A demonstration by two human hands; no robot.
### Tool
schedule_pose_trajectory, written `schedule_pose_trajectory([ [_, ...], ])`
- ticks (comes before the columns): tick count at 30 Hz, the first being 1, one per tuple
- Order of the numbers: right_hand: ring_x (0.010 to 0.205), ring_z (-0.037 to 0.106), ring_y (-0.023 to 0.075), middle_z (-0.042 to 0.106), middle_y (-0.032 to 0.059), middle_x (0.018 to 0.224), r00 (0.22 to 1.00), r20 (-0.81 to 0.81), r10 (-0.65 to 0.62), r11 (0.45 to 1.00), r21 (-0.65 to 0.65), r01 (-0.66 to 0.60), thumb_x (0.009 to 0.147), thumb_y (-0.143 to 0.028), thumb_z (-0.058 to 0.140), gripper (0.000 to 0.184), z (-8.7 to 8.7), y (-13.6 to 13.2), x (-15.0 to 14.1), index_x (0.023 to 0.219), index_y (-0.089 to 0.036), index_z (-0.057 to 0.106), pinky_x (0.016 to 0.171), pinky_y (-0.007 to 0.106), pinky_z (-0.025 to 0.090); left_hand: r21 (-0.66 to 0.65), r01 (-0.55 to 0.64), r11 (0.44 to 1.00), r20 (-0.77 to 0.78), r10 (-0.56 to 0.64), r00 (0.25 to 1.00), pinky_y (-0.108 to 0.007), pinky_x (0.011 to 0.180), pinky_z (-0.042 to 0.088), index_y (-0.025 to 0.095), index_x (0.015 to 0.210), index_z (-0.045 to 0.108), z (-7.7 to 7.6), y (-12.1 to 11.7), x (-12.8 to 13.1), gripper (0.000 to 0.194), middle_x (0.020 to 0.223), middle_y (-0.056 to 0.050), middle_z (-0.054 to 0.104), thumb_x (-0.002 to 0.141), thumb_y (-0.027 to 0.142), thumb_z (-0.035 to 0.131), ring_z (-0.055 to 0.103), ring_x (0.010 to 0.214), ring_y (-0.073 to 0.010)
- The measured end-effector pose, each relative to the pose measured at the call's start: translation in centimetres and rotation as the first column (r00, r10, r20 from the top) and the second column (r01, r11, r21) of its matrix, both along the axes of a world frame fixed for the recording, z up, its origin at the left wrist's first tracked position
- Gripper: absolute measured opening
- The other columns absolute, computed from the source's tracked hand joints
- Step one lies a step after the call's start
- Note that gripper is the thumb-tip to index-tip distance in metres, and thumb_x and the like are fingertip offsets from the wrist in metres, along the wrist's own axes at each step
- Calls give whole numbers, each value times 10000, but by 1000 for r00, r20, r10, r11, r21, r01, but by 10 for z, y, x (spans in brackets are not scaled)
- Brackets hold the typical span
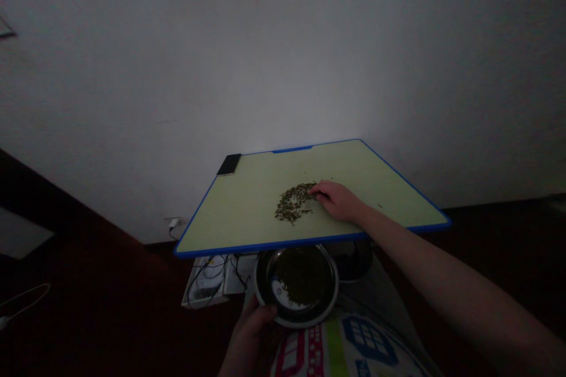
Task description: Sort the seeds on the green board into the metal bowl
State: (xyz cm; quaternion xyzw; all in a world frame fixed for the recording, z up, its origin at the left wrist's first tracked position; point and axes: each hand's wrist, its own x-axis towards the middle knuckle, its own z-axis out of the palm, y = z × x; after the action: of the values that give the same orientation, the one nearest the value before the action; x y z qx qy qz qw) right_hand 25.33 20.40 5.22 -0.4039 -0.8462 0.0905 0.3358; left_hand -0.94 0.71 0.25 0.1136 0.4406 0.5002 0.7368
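So the big pale yellow-green rectangular desk with blue edging [380,171] has a modest loose patch on it, well short of covering the top. Just below its near edge, over the lap, there's a round shiny metal bowl [279,294] with a dark greenish-brown granular heap [305,277] inside, bare bottom showing at the left. Left hand [254,324] is gripping the rim. Right hand [336,199] has fingers bunched narrow at the patch; can't tell if they're pinching anything. That thin patch of small brown-green granules [288,206] sits mid-desk, partly spread out. I'd guess more is in the bowl than out, plus a few dark stray bits [380,205] around the patch.
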Motion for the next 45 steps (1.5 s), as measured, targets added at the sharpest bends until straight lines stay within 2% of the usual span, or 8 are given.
schedule_pose_trajectory([
  [9, 884, 604, 193, 680, 93, 957, 999, 10, 32, 999, 6, -32, 849, -87, 487, 251, 2, -3, 0, 1016, -152, 662, 817, 333, 457, 25, 27, 999, 16, -27, 1000, -432, 934, 526, 261, 1326, 542, 0, 0, -1, 716, 1109, -73, 754, 646, 88, 685, 669, 1086, -304],
  [15, 877, 610, 192, 684, 93, 961, 999, 7, 50, 999, 18, -50, 863, -104, 492, 245, 3, -4, -2, 1030, -157, 664, 808, 333, 466, 10, 4, 1000, 36, -4, 999, -451, 947, 518, 257, 1339, 525, -3, 0, -2, 728, 1097, -76, 756, 649, 85, 681, 672, 1081, -309],
  [31, 927, 611, 207, 683, 106, 995, 998, 20, -61, 998, 2, 61, 848, -83, 496, 260, 2, -3, -2, 1032, -148, 668, 854, 348, 464, 23, -6, 1000, 3, 6, 1000, -440, 951, 524, 266, 1365, 501, -2, 1, -1, 773, 1097, -70, 758, 640, 69, 685, 673, 1084, -300],
  [39, 932, 602, 209, 679, 116, 999, 999, 20, -29, 1000, 12, 28, 869, -99, 479, 265, -1, 0, -1, 1061, -137, 658, 853, 360, 463, 36, 4, 999, 43, -5, 999, -470, 940, 528, 256, 1309, 560, -12, 3, -2, 726, 1113, -85, 752, 616, 91, 698, 677, 1068, -323],
  [45, 895, 603, 195, 678, 101, 972, 1000, 21, 1, 1000, 10, -2, 864, -102, 492, 261, 0, -1, -2, 1056, -147, 663, 819, 341, 465, 1, 13, 1000, 6, -13, 1000, -446, 945, 523, 230, 1289, 574, -4, 1, -2, 674, 1074, -85, 764, 638, 103, 694, 669, 1082, -313],
])
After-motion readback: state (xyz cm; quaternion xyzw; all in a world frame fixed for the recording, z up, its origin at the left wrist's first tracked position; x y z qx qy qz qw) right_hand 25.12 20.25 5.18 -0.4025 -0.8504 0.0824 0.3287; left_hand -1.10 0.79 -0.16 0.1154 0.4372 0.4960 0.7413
